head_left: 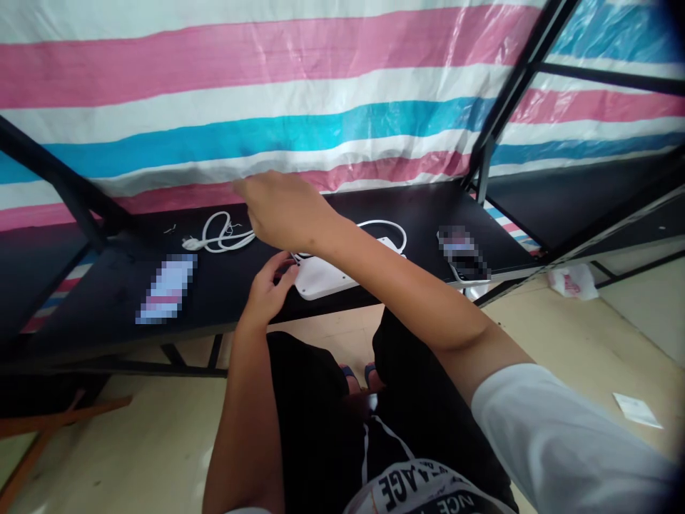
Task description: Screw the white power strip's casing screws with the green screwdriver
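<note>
A long white power strip (321, 277) lies on the black shelf, small screw dots showing on its upper face. My left hand (270, 285) is curled at its left end, thumb and fingers touching the casing. My right hand (286, 210) is raised over the shelf beyond the left one, its fingers bent and slightly blurred; anything in them is hidden. My right forearm crosses over the strip and covers part of it. From behind the strip a white cable (393, 225) loops at the right. A coiled white cord (217, 235) with a plug lies to the left.
A phone (167, 289) lies at the shelf's left and another phone (464, 255) at its right; both screens are pixelated. Striped plastic sheeting (300, 78) hangs behind. Black metal posts (495, 118) frame the shelf. A plastic bag (572, 282) and white paper (636, 410) lie on the floor.
</note>
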Available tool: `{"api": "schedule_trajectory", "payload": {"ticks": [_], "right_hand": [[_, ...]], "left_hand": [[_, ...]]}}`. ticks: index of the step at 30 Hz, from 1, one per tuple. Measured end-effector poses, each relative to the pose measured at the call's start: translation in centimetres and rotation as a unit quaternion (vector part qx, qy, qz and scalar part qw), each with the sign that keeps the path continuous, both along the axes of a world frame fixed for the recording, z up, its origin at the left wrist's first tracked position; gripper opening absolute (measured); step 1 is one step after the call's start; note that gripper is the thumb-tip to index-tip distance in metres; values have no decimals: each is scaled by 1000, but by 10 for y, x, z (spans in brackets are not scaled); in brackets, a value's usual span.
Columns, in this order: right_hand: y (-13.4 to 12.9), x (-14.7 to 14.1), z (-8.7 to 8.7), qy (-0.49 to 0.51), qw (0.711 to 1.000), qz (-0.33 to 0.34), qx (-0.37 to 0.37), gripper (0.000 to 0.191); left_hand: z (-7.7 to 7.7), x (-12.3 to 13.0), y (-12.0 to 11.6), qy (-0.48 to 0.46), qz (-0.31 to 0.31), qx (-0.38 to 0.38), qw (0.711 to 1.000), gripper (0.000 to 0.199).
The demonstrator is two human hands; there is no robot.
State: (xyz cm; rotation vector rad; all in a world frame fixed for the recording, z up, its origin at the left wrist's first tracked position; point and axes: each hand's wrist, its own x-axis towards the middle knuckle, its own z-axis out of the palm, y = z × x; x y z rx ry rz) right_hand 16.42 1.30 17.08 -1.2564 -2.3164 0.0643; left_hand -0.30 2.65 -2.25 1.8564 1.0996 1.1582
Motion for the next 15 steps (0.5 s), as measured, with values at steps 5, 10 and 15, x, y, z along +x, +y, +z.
{"api": "schedule_trajectory", "payload": {"ticks": [5,10,15], "right_hand": [[1,16,4,-20,1000,20,-1,38],[-1,26,-9,28,997,66,7,31],[18,25,-45,170,983,67,19,44]], "left_hand": [[4,19,12,-67,39,14,997,42],[6,35,6,-130,90,-21,987,30],[4,36,7,-144,126,-36,981,24]]}}
